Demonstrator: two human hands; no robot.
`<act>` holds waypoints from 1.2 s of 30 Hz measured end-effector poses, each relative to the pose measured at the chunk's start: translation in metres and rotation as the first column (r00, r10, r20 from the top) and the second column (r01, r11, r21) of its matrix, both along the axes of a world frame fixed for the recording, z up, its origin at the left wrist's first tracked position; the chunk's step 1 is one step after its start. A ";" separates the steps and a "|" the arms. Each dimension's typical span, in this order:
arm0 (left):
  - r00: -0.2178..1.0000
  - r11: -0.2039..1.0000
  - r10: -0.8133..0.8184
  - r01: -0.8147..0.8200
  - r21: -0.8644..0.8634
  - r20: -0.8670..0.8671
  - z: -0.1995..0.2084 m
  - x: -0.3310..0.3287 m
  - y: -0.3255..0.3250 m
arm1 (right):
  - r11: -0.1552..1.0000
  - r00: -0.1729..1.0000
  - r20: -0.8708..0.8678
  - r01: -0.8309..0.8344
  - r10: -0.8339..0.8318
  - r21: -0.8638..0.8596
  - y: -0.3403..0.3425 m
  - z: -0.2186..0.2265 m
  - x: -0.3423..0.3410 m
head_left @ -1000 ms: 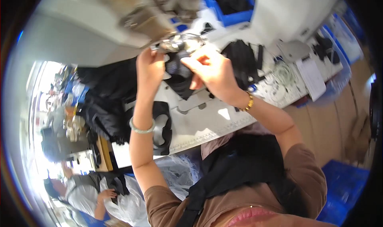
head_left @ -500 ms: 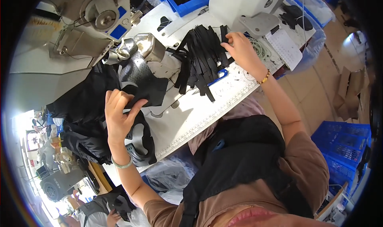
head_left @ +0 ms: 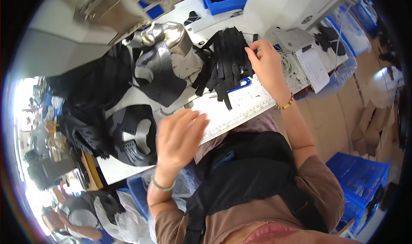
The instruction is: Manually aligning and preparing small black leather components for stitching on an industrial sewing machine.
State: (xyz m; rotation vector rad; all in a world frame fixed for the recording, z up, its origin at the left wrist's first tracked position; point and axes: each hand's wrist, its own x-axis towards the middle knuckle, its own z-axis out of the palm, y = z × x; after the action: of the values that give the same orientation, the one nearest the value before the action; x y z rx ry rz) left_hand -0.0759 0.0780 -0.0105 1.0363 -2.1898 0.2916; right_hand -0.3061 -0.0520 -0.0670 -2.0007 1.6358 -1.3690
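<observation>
My left hand (head_left: 178,136), blurred by motion, hovers over the table's front edge with its fingers loosely apart and nothing visible in them. Beyond it, a black fabric shoe piece (head_left: 165,87) lies under the metal head of the sewing machine (head_left: 176,40). My right hand (head_left: 268,68) is closed in a pinch at the right side of a pile of black strips (head_left: 225,57). The end of one black strip (head_left: 255,37) shows just above its fingers. A blue-handled tool (head_left: 240,85) is partly covered by the pile.
Black shoe uppers (head_left: 133,134) lie on the left of the white table, beside heaped black pieces (head_left: 94,83). A ruler strip (head_left: 240,126) runs along the front edge. Coiled cord (head_left: 289,66) and a white card (head_left: 312,70) lie right. Blue crates (head_left: 358,175) stand on the floor.
My left hand has let go of the black shoe piece and moved right, toward me. My right hand stays by the strips. The view has shifted slightly.
</observation>
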 end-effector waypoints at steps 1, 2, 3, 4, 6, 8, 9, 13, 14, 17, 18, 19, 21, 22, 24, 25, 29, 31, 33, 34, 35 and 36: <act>0.999 1.000 -0.001 0.001 0.010 -0.054 -0.004 -0.013 -0.002 | 0.947 0.950 0.279 -0.213 0.142 0.242 0.013 0.022 0.012; 0.994 1.000 -0.014 0.017 0.025 -0.105 -0.012 -0.021 -0.008 | 0.938 0.945 0.277 -0.242 0.171 0.246 0.019 0.032 0.016; 0.992 0.993 0.025 -0.011 0.114 -0.126 -0.011 -0.030 -0.017 | 0.786 0.806 0.506 -0.515 0.307 0.343 0.023 0.038 0.017; 0.985 0.999 0.021 -0.015 0.036 -0.172 -0.015 -0.035 -0.031 | 0.557 0.599 0.717 -0.752 0.357 0.352 0.027 0.045 0.018; 0.971 1.000 0.030 -0.027 0.017 -0.238 -0.016 -0.038 -0.052 | 0.481 0.546 0.748 -0.806 0.377 0.346 0.033 0.055 0.016; 0.952 1.000 -0.002 0.002 -0.002 -0.305 -0.021 -0.036 -0.064 | 0.449 0.528 0.757 -0.824 0.385 0.346 0.033 0.057 0.012; 0.954 1.000 0.000 -0.001 -0.002 -0.300 -0.022 -0.036 -0.065 | 0.428 0.500 0.772 -0.842 0.392 0.328 0.032 0.057 0.011; 0.892 0.989 0.024 0.044 0.138 -0.452 -0.020 -0.040 -0.063 | 0.406 0.436 0.818 -0.871 0.376 0.277 0.033 0.052 0.011; 0.837 0.962 0.084 0.074 0.264 -0.540 -0.020 -0.043 -0.061 | 0.464 0.411 0.829 -0.860 0.380 0.214 0.033 0.047 0.014; 0.716 0.908 0.120 0.202 0.368 -0.688 -0.028 -0.047 -0.059 | 0.532 0.383 0.840 -0.835 0.384 0.138 0.035 0.040 0.019; 0.619 0.868 0.140 0.299 0.396 -0.773 -0.031 -0.048 -0.058 | 0.547 0.382 0.842 -0.827 0.380 0.128 0.036 0.039 0.021; 0.596 0.866 0.150 0.306 0.396 -0.789 -0.029 -0.050 -0.056 | 0.557 0.396 0.836 -0.819 0.380 0.135 0.037 0.038 0.023; 0.606 0.881 0.145 0.281 0.380 -0.782 -0.033 -0.049 -0.059 | 0.570 0.401 0.833 -0.812 0.382 0.129 0.039 0.037 0.028; 0.614 0.896 0.138 0.258 0.362 -0.778 -0.035 -0.048 -0.060 | 0.583 0.407 0.828 -0.803 0.385 0.124 0.040 0.036 0.029; 0.628 0.910 0.131 0.232 0.345 -0.767 -0.037 -0.047 -0.061 | 0.584 0.406 0.828 -0.803 0.387 0.121 0.040 0.032 0.031; 0.640 0.923 0.125 0.205 0.325 -0.758 -0.039 -0.046 -0.061 | 0.584 0.406 0.826 -0.803 0.391 0.118 0.040 0.031 0.032; 0.664 0.941 0.117 0.162 0.296 -0.738 -0.044 -0.045 -0.062 | 0.631 0.455 0.801 -0.765 0.390 0.127 0.042 0.036 0.035; 0.596 0.939 0.134 0.178 0.293 -0.792 -0.046 -0.046 -0.061 | 0.628 0.566 0.740 -0.735 0.363 0.254 0.041 0.039 0.033; 0.500 0.923 0.174 0.216 0.317 -0.848 -0.044 -0.049 -0.057 | 0.719 0.641 0.611 -0.676 0.465 0.162 0.036 0.026 0.037; 0.401 0.907 0.217 0.256 0.336 -0.890 -0.043 -0.052 -0.055 | 0.784 0.711 0.460 -0.619 0.533 0.048 0.034 0.022 0.038; 0.400 0.908 0.214 0.255 0.333 -0.891 -0.043 -0.055 -0.053 | 0.784 0.710 0.458 -0.619 0.535 0.046 0.038 0.023 0.037; 0.348 0.902 0.240 0.264 0.340 -0.906 -0.044 -0.058 -0.051 | 0.704 0.625 0.618 -0.693 0.477 0.157 0.046 0.028 0.037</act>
State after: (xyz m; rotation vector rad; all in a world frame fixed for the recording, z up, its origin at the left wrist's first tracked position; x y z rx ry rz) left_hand -0.1343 0.0270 -0.0548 1.0134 -1.1242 -0.7399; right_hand -0.2695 -0.0063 -0.0386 -1.5068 0.7711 -1.0824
